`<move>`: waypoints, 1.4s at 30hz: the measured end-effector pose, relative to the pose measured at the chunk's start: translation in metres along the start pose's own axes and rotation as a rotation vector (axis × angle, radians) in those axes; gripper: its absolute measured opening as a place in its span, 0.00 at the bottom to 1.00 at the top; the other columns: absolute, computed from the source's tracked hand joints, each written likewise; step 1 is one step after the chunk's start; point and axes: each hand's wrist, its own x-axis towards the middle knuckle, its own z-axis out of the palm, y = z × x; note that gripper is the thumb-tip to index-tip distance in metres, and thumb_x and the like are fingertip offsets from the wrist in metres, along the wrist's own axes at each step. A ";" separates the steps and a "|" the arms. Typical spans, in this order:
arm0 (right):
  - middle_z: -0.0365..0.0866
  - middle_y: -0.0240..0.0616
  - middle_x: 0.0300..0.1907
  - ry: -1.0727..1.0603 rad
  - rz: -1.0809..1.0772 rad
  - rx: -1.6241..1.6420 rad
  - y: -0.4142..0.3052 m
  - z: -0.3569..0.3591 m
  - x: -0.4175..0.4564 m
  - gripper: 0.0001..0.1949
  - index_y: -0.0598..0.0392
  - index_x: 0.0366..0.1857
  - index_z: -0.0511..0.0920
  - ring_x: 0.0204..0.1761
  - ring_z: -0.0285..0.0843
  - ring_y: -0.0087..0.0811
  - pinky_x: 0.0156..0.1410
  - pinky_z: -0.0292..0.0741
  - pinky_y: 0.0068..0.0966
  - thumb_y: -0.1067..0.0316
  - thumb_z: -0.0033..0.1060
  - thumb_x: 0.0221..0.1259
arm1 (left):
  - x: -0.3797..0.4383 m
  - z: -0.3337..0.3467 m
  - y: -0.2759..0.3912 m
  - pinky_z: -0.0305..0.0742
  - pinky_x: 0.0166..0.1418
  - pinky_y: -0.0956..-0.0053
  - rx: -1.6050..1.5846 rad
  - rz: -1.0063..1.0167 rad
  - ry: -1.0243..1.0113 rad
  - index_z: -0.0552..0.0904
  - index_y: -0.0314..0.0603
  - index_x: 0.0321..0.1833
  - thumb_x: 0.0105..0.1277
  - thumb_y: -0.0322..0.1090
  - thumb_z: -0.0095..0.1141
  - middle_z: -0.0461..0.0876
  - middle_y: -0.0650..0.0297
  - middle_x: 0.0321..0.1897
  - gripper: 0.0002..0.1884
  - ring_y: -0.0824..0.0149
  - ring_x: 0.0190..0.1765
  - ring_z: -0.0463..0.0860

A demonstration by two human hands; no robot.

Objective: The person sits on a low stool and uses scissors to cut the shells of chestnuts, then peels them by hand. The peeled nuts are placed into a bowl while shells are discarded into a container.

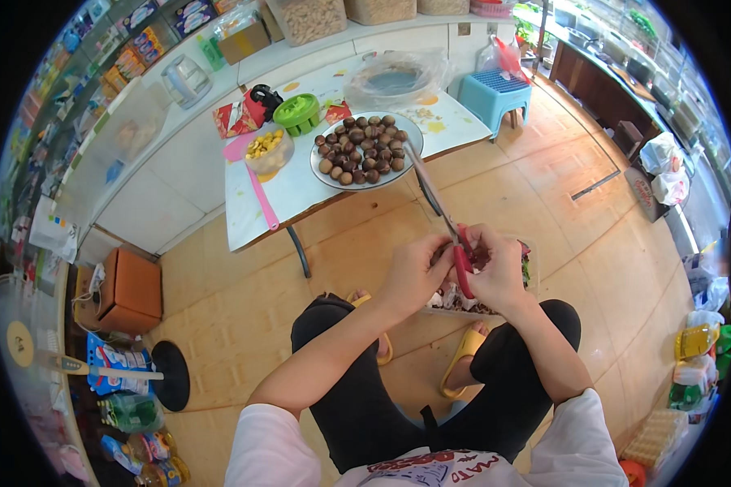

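Above a plastic container of shells and scraps (454, 302), my right hand (493, 268) holds red-handled scissors (462, 262), their long blades pointing up towards the table. My left hand (415, 274) meets it, its fingers bent around a small dark brown thing, apparently a chestnut, mostly hidden by the fingers. A round plate (396, 178) on the low table (307, 198) bears many brown chestnuts (365, 146). To its left stands a clear tub of peeled yellow chestnuts (268, 152), beside a pink long-handled tool (262, 198).
A green plastic basket-like item (297, 114), a red packet (239, 115) and a plastic-wrapped round item (396, 79) lie towards the table's back. A blue stool (495, 100) stands to its right. A brown box (131, 291) and a fan (170, 375) stand at the left.
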 end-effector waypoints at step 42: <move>0.80 0.44 0.44 -0.076 0.290 0.788 0.020 -0.032 0.002 0.17 0.56 0.40 0.65 0.42 0.81 0.23 0.48 0.80 0.23 0.79 0.66 0.55 | 0.031 0.013 -0.007 0.69 0.25 0.82 -0.568 -0.387 -0.162 0.68 0.41 0.46 0.77 0.45 0.41 0.78 0.62 0.30 0.14 0.72 0.26 0.79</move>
